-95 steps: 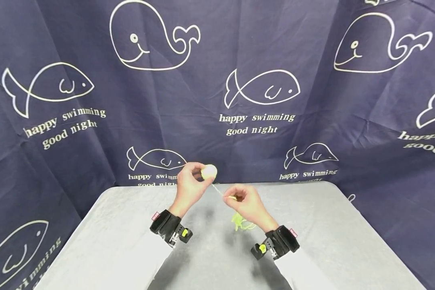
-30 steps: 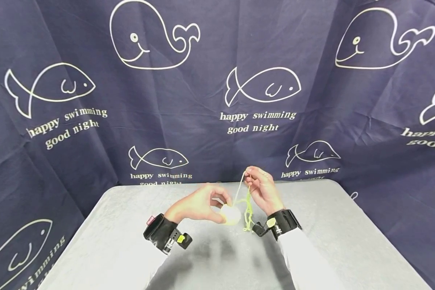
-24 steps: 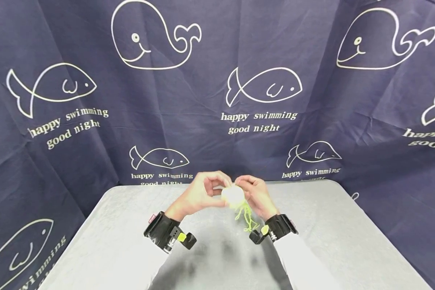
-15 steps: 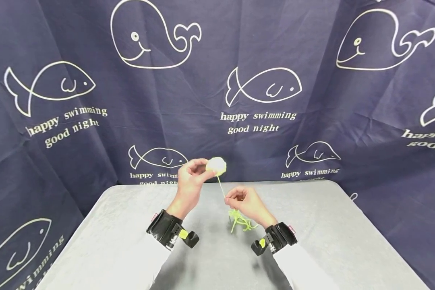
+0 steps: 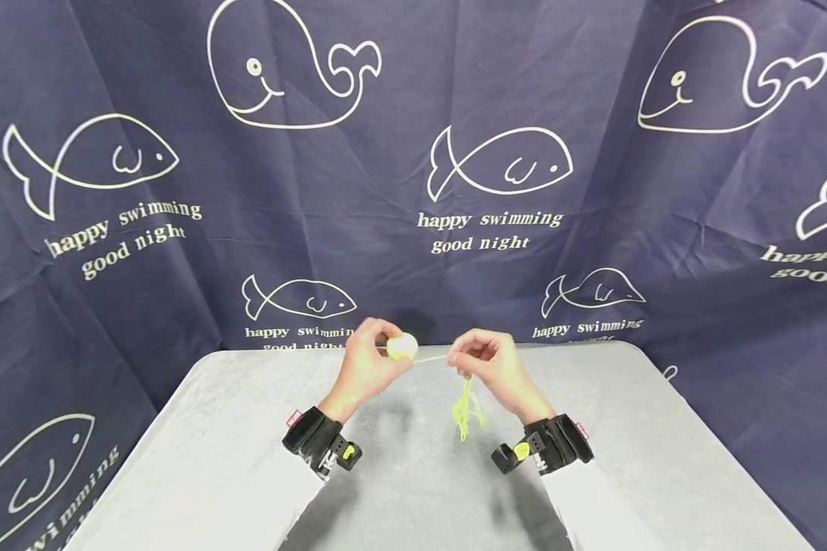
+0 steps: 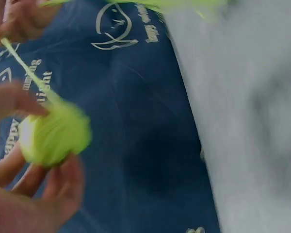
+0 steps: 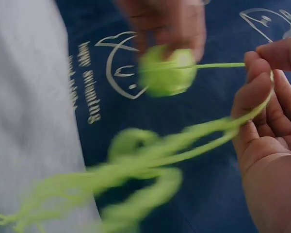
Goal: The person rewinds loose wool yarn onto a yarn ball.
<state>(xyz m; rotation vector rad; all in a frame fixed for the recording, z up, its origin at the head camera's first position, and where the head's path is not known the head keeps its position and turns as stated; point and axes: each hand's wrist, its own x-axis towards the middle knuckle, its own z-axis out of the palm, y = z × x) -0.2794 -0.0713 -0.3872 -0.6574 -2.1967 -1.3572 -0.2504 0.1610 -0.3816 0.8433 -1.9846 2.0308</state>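
Left hand (image 5: 365,367), centre of the frame, fingers curled round a small yarn ball (image 5: 403,347), held above the grey desk (image 5: 200,451). A taut strand (image 5: 430,358) runs right from the ball to the right hand (image 5: 492,367), which pinches it. Loose yarn loops (image 5: 465,409) dangle below that hand. Whale-print navy curtain (image 5: 110,252) behind.

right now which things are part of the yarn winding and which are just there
In the job:
- left hand gripping the small yarn ball
- right hand pinching the yarn strand
- loose yarn tangle hanging below it

Just there:
- grey table
- whale-print backdrop
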